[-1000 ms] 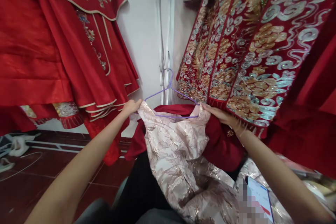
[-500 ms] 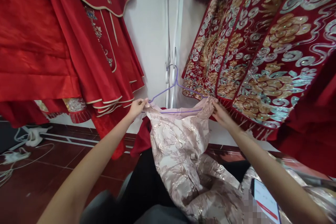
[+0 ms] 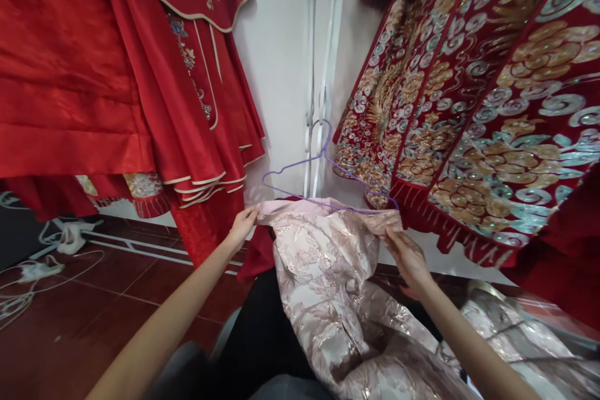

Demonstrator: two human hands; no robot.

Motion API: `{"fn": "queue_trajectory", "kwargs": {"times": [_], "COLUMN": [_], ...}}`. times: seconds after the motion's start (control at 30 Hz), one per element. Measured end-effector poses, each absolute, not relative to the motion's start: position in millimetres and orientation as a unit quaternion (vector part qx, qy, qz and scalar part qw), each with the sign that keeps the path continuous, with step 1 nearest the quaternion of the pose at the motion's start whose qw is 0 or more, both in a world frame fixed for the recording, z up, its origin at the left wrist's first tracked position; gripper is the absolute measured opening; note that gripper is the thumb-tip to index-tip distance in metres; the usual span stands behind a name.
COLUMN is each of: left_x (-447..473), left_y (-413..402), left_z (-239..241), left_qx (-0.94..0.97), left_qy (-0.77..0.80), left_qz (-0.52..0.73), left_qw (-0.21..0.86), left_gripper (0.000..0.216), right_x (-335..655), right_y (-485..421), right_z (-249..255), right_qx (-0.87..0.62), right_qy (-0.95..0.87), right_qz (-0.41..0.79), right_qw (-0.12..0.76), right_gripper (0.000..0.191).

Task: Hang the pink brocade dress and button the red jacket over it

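A pale pink brocade dress with a metallic pattern drapes over my lap, its top edge stretched out in front of me. My left hand pinches the dress at its upper left corner. At the upper right corner my right hand grips it between thumb and fingers. Just behind and above the neckline hangs a purple hanger, its hook at a white vertical rail. The hanger's left end is free of the fabric; its right end reaches down near the right shoulder, and whether it is still inside there I cannot tell.
Red garments hang at left, and a red embroidered skirt with fringe at right. White rack bars, a white shoe and cables are on the tiled floor. More patterned fabric lies at lower right.
The dress top has come down off the hanger's left end, and its neckline is pulled straighter. My right hand has moved lower and outward. The phone at lower right is now mostly hidden.
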State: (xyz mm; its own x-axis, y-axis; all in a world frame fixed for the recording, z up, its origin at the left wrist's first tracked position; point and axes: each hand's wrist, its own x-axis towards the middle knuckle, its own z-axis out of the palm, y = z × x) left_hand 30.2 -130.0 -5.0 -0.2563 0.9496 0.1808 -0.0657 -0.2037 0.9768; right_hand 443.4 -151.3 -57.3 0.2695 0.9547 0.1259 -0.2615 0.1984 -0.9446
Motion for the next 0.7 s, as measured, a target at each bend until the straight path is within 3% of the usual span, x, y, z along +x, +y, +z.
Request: {"fn": "queue_trajectory", "kwargs": {"times": [0.17, 0.3, 0.5, 0.7], "left_x": [66.5, 92.2, 96.1, 91.1], "left_y": [-110.5, -93.4, -83.5, -83.2], "left_z": [19.9, 34.4, 40.0, 48.5], "left_qx": [0.314, 0.268, 0.288, 0.275], "left_qy": [0.358, 0.321, 0.336, 0.356], "left_qz": [0.677, 0.653, 0.695, 0.684], "left_qw": [0.562, 0.631, 0.566, 0.574], "left_gripper": [0.022, 0.025, 0.019, 0.019], "right_x": [439.4, 438.3, 445.2, 442.4], "right_y": [-178.2, -179.3, -161.7, -161.1], "right_z": [-90.0, -76.1, -30.0, -33.5], "right_qx": [-0.455, -0.409, -0.361, -0.360], "right_qy": [-0.365, -0.376, -0.354, -0.323], "right_qz": [0.499, 0.493, 0.455, 0.469], "right_qw": [0.641, 0.669, 0.733, 0.739], "right_gripper": [0.026, 0.027, 0.026, 0.019]}}
